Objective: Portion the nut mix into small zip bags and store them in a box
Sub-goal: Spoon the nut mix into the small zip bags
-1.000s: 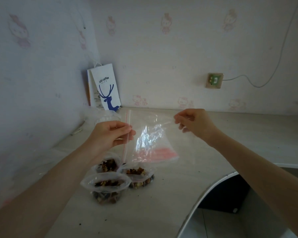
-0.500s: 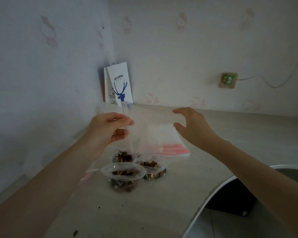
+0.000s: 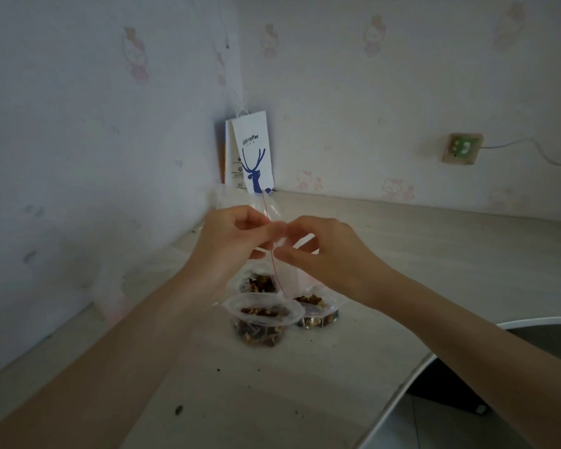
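Pale counter (image 3: 402, 254) in a wallpapered corner. White paper bag (image 3: 253, 150) with blue deer, upright against that corner. Left hand (image 3: 230, 244) and right hand (image 3: 324, 251) raised over counter, fingertips meeting, both pinching one clear empty zip bag (image 3: 272, 207) at its red seal strip, bag hanging edge-on between them. Underneath, on counter: three open small bags of nut mix (image 3: 263, 322), clustered close. Wall socket (image 3: 462, 148) far right. Dark crumbs (image 3: 178, 409) near front.
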